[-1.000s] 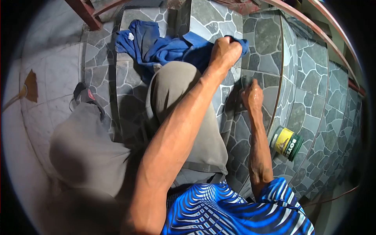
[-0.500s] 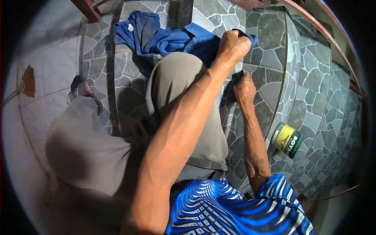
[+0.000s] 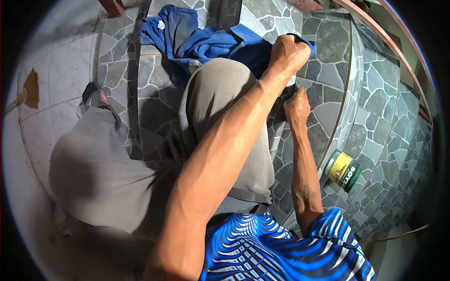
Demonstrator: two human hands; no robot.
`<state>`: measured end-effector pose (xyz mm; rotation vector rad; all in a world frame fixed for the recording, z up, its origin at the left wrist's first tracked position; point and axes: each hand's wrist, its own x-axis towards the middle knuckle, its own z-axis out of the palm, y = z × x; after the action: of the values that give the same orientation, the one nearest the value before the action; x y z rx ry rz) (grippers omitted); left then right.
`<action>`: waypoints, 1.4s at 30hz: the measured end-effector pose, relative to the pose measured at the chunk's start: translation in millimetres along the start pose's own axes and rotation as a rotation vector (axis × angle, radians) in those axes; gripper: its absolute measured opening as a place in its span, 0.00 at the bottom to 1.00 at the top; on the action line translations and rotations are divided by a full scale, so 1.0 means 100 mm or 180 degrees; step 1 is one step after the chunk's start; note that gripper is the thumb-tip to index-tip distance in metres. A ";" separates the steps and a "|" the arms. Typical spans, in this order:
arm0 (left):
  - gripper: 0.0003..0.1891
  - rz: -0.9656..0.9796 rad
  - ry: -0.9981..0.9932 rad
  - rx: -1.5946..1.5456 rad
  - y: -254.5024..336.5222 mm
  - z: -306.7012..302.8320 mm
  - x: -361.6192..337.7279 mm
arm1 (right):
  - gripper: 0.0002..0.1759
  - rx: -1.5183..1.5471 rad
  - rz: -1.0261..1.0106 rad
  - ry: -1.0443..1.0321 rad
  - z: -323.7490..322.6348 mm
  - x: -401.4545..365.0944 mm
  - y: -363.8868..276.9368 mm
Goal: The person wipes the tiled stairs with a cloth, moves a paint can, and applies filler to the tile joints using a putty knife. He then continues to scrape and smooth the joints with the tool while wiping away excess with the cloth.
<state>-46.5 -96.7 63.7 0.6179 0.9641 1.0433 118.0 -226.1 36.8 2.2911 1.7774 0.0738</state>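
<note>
A crumpled blue garment (image 3: 211,42) with a small white tag lies across the stone-patterned tile step, beyond my raised knee (image 3: 220,79). My left hand (image 3: 288,55) is closed in a fist on the garment's right end, and a bit of blue cloth shows past the knuckles. Just below it, close to the tile, my right hand (image 3: 296,107) is also closed. A small dark tip pokes out above its fingers; the rest of what it grips is hidden. My left forearm crosses over my knee.
A green and yellow paint can (image 3: 343,171) lettered BOYSEN stands on the tiles at the right. Reddish metal rails (image 3: 389,33) curve across the upper right. A broom head (image 3: 32,89) is on the pale floor at far left, near my shoe (image 3: 101,103).
The whole view has shifted slightly, so things appear a little to the right in the upper area. Both hands keep their grips, with the left still on the blue garment.
</note>
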 end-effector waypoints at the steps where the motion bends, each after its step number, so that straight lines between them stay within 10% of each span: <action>1: 0.16 0.0090 0.0059 0.0009 0.01 0.02 -0.05 | 0.20 -0.0025 0.0056 0.0032 -0.03 -0.03 0.01; 10: 0.18 0.0124 -0.0096 0.0188 0.13 -0.10 -0.11 | 0.13 0.0208 0.0112 0.0271 -0.05 -0.04 0.08; 23: 0.14 0.0503 -0.0529 -0.2079 0.21 -0.25 -0.13 | 0.16 0.0421 0.0481 0.0073 -0.11 0.31 -0.08; 42: 0.16 0.0416 -0.0482 -0.1885 0.31 -0.20 -0.34 | 0.15 0.0874 -0.0816 0.0398 -0.07 -0.07 -0.09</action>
<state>-84.0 -115.7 91.7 0.2614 0.4476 1.3048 106.4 -230.0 42.2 2.2526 2.2560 -0.0792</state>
